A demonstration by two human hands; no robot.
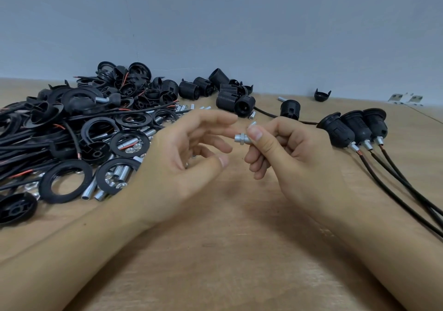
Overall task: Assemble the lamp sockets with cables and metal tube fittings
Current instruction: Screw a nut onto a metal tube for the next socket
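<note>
My right hand [285,152] pinches a short silver metal tube [241,138] with a nut on it, held above the middle of the wooden table [215,250]. A second silver piece [253,124] pokes up behind that thumb. My left hand [189,152] hovers just left of the tube, fingers loosely curled and holding nothing, its fingertips close to the tube's end. Three assembled black lamp sockets [354,128] with tubes and black cables [402,190] lie at the right.
A big heap of black rings, caps and cables [72,128] fills the left side, with loose silver tubes and nuts [115,176] among them. Several bare socket bodies [230,97] lie at the back by the blue-grey wall. A lone cap [322,94] sits further right.
</note>
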